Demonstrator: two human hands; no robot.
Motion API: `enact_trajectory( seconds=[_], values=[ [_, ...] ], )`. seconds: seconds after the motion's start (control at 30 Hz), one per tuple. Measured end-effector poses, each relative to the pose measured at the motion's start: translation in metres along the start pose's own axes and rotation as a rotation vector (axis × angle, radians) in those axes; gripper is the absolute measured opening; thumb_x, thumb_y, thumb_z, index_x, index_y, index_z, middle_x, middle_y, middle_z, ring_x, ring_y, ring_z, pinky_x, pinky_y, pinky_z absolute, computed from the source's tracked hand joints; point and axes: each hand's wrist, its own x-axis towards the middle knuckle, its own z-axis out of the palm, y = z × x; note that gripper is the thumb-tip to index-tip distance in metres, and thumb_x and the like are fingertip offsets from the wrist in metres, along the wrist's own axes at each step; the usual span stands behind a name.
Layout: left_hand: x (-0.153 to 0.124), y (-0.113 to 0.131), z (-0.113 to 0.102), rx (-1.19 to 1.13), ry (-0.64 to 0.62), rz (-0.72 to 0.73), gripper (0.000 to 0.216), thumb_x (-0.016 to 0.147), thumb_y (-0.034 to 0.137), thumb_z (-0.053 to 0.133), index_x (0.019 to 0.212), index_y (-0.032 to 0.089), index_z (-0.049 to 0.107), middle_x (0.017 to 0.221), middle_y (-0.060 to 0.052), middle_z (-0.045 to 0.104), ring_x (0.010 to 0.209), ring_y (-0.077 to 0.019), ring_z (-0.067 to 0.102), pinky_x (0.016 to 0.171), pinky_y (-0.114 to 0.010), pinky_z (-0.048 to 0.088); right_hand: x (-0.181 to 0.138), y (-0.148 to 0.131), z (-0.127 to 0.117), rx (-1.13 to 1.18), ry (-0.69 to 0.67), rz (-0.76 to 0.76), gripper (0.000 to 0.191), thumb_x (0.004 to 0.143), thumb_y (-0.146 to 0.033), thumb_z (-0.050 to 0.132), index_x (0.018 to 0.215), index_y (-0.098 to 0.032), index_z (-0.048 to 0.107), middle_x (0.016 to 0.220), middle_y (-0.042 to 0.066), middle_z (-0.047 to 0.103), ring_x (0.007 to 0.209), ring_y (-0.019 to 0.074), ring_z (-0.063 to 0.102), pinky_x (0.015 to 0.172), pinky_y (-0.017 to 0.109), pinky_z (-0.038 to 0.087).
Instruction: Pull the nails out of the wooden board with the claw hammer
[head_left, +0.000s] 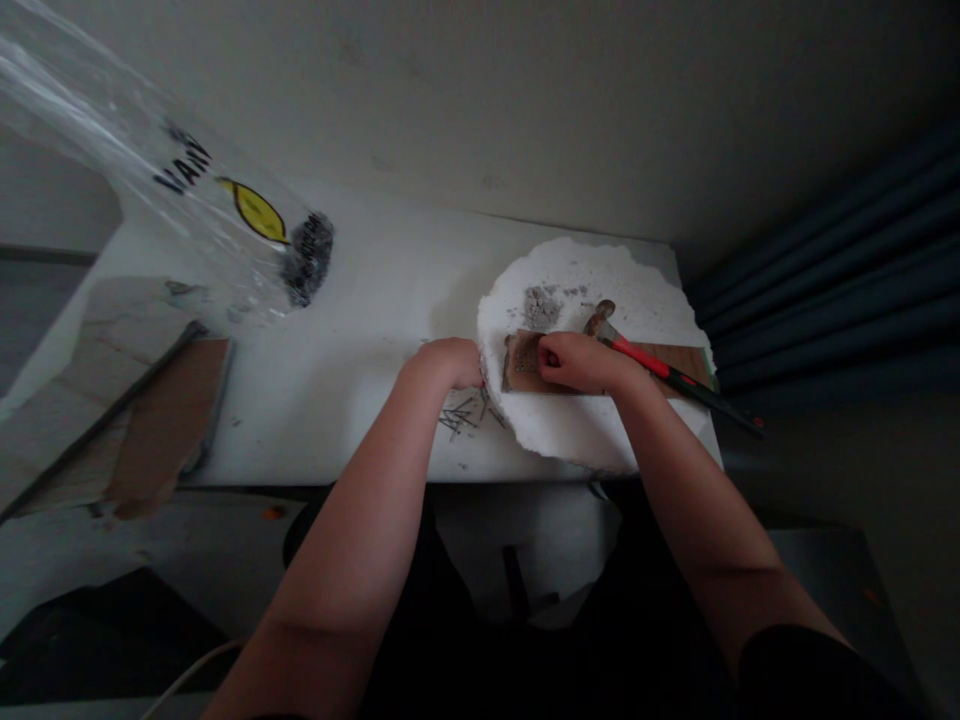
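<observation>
Black-lettered plastic [214, 225] — hammer [641, 357], board [524, 364]

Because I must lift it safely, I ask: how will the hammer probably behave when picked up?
The hammer likely feels stiff, since its handle runs straight. It is probably heavier at the rusty-looking head. Its handle end juts past the table's edge, so a careless push might tip it off.

head | from above | faces forward, down | table [375, 300] near, wall [450, 110] beyond

The white table [360, 330] bears nails [457, 416]; a slab [577, 432].
</observation>
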Motion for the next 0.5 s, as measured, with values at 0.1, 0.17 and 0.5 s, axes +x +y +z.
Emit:
enact_trajectory(
  seconds=[0.1, 0.17, 0.5],
  values=[
    [0.001, -0.0008, 0.0007, 0.013, -0.002, 0.011, 0.035, 0.077, 0.033, 0.065, 0.106, 0.021, 0.078, 0.116, -0.014, 0.074, 0.1, -0.0279, 0.068, 0.083, -0.032, 0.049, 0.0001, 0.001, 0.0012, 0.005, 0.009, -0.015, 0.008, 0.082, -0.023, 0.059, 0.078, -0.021, 0.052, 0.081, 0.006, 0.065, 0.066, 0.0162, 0.05, 0.058, 0.03, 0.031],
    [0.0004, -0.0003, 0.0003, 0.041, -0.01, 0.01, 0.036, 0.078, 0.034, 0.063, 0.108, 0.02, 0.078, 0.116, -0.015, 0.073, 0.1, -0.0284, 0.068, 0.082, -0.032, 0.049, 0.0, 0.0013, 0.002, 0.009, 0.02, -0.014, 0.008, 0.081, -0.023, 0.059, 0.078, -0.021, 0.052, 0.081, 0.006, 0.065, 0.066, 0.0162, 0.05, 0.057, 0.03, 0.03],
    [-0.0019, 0.0027, -0.0022, 0.097, -0.033, -0.022, 0.041, 0.081, 0.037, 0.061, 0.114, 0.02, 0.076, 0.121, -0.015, 0.072, 0.105, -0.0282, 0.067, 0.086, -0.032, 0.05, -0.0042, 0.0068, 0.0027, 0.078, 0.036, -0.006, 0.007, 0.079, -0.019, 0.062, 0.079, -0.02, 0.055, 0.083, 0.004, 0.066, 0.069, 0.0156, 0.053, 0.06, 0.028, 0.033]
  ],
)
